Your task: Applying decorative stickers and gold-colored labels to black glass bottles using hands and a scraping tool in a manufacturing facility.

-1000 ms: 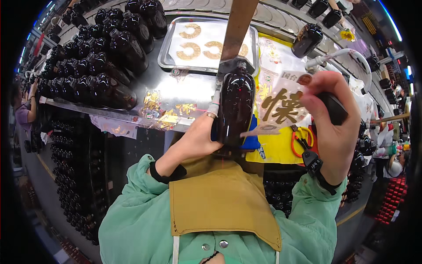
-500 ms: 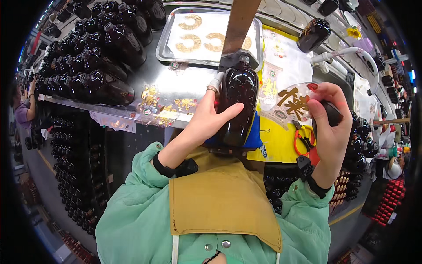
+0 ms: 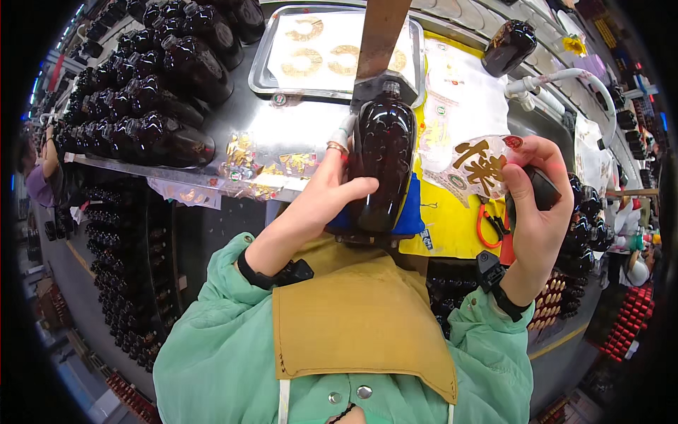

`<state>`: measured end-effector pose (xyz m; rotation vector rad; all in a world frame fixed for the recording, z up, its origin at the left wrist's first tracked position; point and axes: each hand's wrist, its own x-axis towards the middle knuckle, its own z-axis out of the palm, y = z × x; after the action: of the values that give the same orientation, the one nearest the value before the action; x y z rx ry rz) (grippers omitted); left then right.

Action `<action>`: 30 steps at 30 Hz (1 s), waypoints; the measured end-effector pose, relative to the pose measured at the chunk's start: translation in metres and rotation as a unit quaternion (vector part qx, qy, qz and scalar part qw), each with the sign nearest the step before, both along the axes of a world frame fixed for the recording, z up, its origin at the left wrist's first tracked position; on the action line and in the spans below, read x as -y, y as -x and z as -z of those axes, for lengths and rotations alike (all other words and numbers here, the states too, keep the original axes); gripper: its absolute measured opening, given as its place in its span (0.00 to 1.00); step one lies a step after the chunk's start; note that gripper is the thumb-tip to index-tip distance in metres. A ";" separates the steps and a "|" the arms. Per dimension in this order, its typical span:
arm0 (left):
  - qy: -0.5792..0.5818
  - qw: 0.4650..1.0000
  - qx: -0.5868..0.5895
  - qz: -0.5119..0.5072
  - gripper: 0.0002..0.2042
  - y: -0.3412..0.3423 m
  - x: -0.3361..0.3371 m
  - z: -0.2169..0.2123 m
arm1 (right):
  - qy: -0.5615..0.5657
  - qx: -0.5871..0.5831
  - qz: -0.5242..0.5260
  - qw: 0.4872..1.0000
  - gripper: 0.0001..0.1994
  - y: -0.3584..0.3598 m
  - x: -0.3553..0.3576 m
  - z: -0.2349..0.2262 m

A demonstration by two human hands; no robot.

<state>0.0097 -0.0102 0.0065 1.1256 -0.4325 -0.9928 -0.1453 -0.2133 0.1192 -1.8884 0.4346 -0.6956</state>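
Note:
A glossy dark glass bottle (image 3: 385, 159) lies in front of me on a blue cloth (image 3: 407, 212), its neck pointing away. My left hand (image 3: 319, 201) grips its left side, thumb resting on top; white coverings wrap the fingertips, which are partly hidden behind the bottle. To the right, my right hand (image 3: 538, 201) pinches a clear decal sheet (image 3: 474, 169) bearing a gold character between thumb and index finger. A smooth black object (image 3: 545, 189) sits in that same palm, its kind not clear. The sheet is apart from the bottle.
Many dark bottles (image 3: 194, 67) crowd the bench's left. A metal tray (image 3: 258, 78) with gold ring-shaped pieces lies behind an upright wooden post (image 3: 381, 39). Gold scraps (image 3: 244, 152) lie left. Orange-handled scissors (image 3: 487, 226) rest on yellow cloth (image 3: 448, 230); a white pipe (image 3: 586, 74) curves at right.
The decal sheet in my right hand has tilted and moved slightly right. My left thumb has shifted a little left on the bottle, which stays nearly in place.

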 end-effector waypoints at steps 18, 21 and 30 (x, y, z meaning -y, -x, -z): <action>-0.024 0.996 0.054 -0.064 0.32 0.011 0.013 0.012 | -0.032 0.032 0.011 0.999 0.12 0.000 -0.003 0.010; -0.032 0.996 0.066 -0.059 0.31 0.011 0.013 0.013 | -0.042 0.044 0.008 0.998 0.12 0.000 -0.003 0.010; -0.015 0.997 0.034 -0.062 0.31 0.014 0.014 0.003 | -0.052 0.041 0.004 0.998 0.12 0.003 -0.009 0.007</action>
<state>-0.0039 -0.0244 0.0031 1.2012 -0.3980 -0.8577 -0.1481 -0.2040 0.1118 -1.7547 0.4190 -0.7400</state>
